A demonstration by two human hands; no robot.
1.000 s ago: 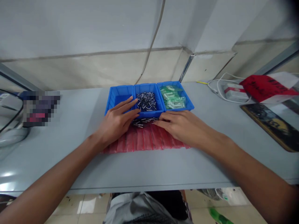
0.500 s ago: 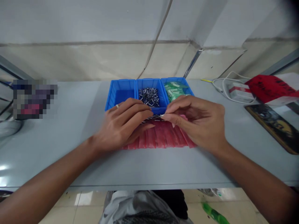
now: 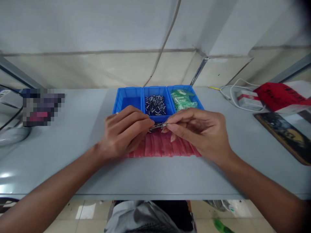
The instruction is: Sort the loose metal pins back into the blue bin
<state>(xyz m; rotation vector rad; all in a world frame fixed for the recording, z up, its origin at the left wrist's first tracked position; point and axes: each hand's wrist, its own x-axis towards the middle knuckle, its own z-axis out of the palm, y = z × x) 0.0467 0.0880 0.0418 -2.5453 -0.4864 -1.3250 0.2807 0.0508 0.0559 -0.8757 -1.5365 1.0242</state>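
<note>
My right hand point(image 3: 201, 132) pinches the end of a thin silver metal pin point(image 3: 160, 125) between thumb and forefinger. My left hand point(image 3: 127, 129) is closed, its fingertips at the pin's other end; what sits inside those fingers is hidden. Beneath both hands lies a row of pink plastic bags point(image 3: 162, 145), flat on the table, with more small metal pieces along their far edge, partly covered by the hands. Just behind, a blue bin point(image 3: 155, 117) holds a heap of similar small metal pins point(image 3: 155, 104).
Beside it stand a left blue bin point(image 3: 131, 91) and a right one with green-and-white packets point(image 3: 182, 98). On the grey table point(image 3: 80, 129), a phone-like dark slab point(image 3: 284, 136), a white box point(image 3: 249, 100), a cable and a red pouch point(image 3: 282, 94) lie right; a mouse point(image 3: 14, 136) lies left.
My right hand has shifted slightly left, closer to my left hand, with the pin still in its pinch. My left fingers have drawn closer together. The whole view has tilted a little upward.
</note>
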